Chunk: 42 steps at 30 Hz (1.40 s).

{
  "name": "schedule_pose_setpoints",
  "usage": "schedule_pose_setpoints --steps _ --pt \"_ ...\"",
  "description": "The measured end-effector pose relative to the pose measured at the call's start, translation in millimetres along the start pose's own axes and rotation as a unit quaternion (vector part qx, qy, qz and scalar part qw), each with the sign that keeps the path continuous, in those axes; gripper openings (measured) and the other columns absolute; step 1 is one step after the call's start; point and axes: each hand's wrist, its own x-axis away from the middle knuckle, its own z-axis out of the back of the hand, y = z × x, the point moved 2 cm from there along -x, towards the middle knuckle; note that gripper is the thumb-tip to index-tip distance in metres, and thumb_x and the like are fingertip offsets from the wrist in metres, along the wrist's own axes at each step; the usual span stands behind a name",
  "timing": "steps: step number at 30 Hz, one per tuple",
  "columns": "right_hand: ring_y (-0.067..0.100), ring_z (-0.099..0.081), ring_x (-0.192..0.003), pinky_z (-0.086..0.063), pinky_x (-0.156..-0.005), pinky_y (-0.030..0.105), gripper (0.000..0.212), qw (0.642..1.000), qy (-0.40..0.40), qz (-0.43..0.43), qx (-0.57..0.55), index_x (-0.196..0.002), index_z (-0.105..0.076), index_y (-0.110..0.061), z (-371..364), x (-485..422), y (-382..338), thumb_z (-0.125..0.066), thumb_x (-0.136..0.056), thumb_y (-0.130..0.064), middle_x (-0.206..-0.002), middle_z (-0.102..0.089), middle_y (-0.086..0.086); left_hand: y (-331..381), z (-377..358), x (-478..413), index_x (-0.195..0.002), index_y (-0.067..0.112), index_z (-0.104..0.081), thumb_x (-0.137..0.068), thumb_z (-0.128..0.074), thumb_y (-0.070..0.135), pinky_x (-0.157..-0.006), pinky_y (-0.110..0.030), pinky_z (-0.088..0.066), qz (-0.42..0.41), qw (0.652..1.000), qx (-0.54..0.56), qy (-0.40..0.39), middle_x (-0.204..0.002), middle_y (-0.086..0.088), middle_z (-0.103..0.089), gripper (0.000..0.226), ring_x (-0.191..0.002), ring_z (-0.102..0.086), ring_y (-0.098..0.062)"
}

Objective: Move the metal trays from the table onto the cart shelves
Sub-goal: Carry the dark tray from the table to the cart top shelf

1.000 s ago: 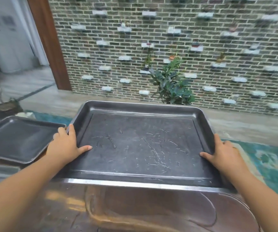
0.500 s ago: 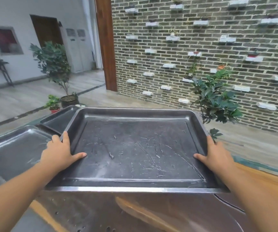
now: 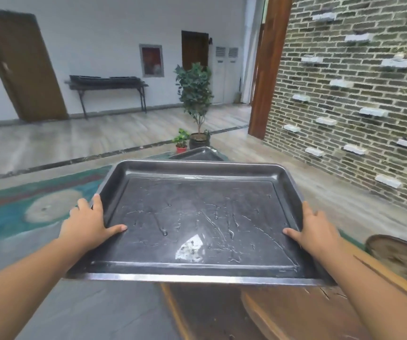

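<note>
A large scratched metal tray [image 3: 197, 217] is held level in the air in front of me. My left hand [image 3: 88, 224] grips its left rim, thumb lying inside on the tray floor. My right hand [image 3: 314, 229] grips the right rim the same way. Just beyond the tray's far edge, the corner of a second metal tray [image 3: 195, 154] shows. No cart is in view.
A wooden table surface [image 3: 283, 312] lies below the tray at the lower right, with a round wooden object [image 3: 398, 256] on it. Potted plants [image 3: 195, 99] stand on the floor ahead. A dark side table [image 3: 106, 85] stands against the far white wall; a brick wall [image 3: 359, 99] runs on the right.
I have turned left with the tray in both hands: the brick wall slid to the right and the open room came into view. The tray has lifted off the steel surface.
</note>
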Motion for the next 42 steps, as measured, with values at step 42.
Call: schedule_pose_setpoints --steps 42 --pt "0.04 -0.061 -0.098 -0.041 -0.066 0.038 0.08 0.921 -0.055 0.385 -0.01 -0.137 -0.033 -0.023 -142 -108 -762 -0.065 -0.078 -0.066 -0.119 -0.049 0.017 -525 9 -107 -0.133 0.009 -0.037 -0.066 -0.057 0.084 -0.071 -0.045 -0.051 0.363 0.928 -0.078 0.036 -0.11 -0.016 -0.044 0.102 -0.101 -0.053 -0.037"
